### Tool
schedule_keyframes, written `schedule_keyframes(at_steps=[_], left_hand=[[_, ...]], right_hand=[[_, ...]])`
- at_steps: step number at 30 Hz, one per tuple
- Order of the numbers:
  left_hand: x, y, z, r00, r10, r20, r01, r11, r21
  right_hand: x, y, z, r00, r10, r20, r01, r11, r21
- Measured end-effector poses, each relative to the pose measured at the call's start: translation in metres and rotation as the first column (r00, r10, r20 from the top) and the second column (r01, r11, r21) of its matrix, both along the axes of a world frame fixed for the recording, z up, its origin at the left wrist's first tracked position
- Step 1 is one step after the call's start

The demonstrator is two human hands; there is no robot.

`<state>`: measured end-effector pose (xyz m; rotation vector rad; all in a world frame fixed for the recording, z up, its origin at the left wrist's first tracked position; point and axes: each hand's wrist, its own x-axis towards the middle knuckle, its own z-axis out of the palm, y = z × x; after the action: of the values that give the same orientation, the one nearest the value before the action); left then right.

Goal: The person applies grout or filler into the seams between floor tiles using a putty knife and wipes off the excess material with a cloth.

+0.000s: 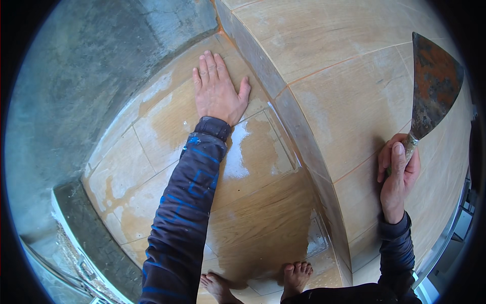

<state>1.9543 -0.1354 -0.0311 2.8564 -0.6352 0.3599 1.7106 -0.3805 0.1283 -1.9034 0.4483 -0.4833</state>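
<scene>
My left hand lies flat on the wet wood-look floor tiles, its fingers stretched toward the far corner and the thumb apart. My right hand is closed round the handle of a scraper, above the raised tiled step on the right. The scraper's wide blade is rusty and stained, and it points up and away from me. Most of its handle is hidden in my fist. Water stands in patches on the tiles around my left hand and near my bare feet.
A raised tiled step with a vertical side runs along the right. At the left rises a bare grey cement wall. A dark sill with a white frame edge sits at lower left. My bare feet stand on the lower tiles.
</scene>
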Motion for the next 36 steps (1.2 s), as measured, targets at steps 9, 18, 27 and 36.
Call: schedule_keyframes(at_steps=[9, 18, 27, 36], left_hand=[[-0.092, -0.017, 0.026, 0.927, -0.324, -0.189, 0.311, 0.946, -0.093], [-0.124, 0.031, 0.052, 0.89, -0.392, -0.234, 0.332, 0.908, -0.257], [-0.02, -0.008, 0.009, 1.0, 0.008, -0.023, -0.008, 1.0, -0.007], [-0.117, 0.028, 0.046, 0.776, -0.526, -0.348, 0.489, 0.85, -0.194]], right_hand=[[-0.001, 0.003, -0.001, 1.0, 0.021, -0.003, -0.021, 1.0, -0.011], [0.003, 0.004, -0.003, 1.0, 0.003, 0.02, -0.002, 0.999, -0.048], [0.005, 0.006, -0.001, 1.0, 0.014, 0.025, -0.013, 0.999, -0.034], [0.0, 0.003, 0.0, 1.0, -0.014, -0.003, 0.014, 0.999, -0.033]])
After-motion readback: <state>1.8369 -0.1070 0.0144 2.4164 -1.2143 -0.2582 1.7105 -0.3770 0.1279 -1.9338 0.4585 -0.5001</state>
